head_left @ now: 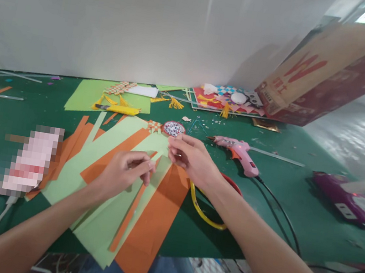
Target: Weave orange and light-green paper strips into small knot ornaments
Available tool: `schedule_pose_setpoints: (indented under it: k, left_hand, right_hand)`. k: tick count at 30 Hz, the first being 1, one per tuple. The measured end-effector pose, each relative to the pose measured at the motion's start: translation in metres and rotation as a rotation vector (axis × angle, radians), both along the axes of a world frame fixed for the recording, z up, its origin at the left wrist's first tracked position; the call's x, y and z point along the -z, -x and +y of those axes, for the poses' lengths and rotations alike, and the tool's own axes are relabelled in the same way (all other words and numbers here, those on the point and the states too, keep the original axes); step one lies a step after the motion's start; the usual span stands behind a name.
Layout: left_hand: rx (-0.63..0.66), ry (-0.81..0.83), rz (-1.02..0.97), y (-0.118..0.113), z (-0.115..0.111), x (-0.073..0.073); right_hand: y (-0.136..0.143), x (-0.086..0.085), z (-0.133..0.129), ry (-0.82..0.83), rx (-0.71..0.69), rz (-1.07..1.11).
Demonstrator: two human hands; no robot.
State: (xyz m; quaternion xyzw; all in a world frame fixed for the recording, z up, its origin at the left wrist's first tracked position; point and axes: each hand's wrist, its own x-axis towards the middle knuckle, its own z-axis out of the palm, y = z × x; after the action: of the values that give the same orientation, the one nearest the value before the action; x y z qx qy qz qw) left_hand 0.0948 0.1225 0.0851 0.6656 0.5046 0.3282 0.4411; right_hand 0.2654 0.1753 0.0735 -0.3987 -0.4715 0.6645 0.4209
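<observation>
My left hand (129, 170) is closed in a loose pinch over light green paper sheets (93, 228). A narrow orange paper strip (127, 220) runs past its fingertips, and I cannot tell whether they hold it. My right hand (192, 159) hovers close by with thumb and forefinger pinched; whatever is between them is too small to make out. Just beyond those fingertips are a round dish of small mixed pieces (174, 128) and a little orange-and-cream woven paper piece (154, 126). A wide orange paper sheet (154, 224) lies below both hands.
A pink hot glue gun (237, 152) with a trailing cord and a yellow-and-red ring (207, 212) lie to the right. Behind are a yellow craft knife (122, 110), yellow tassels (175, 103) and a paper bag (320, 75). A purple power strip (349, 197) sits far right.
</observation>
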Motion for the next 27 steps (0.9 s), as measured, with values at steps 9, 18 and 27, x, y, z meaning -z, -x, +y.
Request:
schedule_pose_setpoints:
  k: [9,18,27]
  left_hand:
    - [-0.053,-0.004,-0.042,-0.0008,0.0013,0.0007]
    - [0.045,-0.03,0.035,0.0004,0.0024,0.0042]
    - [0.048,0.014,0.011,-0.0003,0.0022,-0.0022]
  right_hand:
    - [0.0049,-0.0016,-0.005,-0.123,-0.286,-0.166]
    - [0.0055,0.0004,-0.0084,-0.212,-0.334,-0.265]
    - [0.0041,-0.0034,-0.0061,-0.176,-0.243,-0.245]
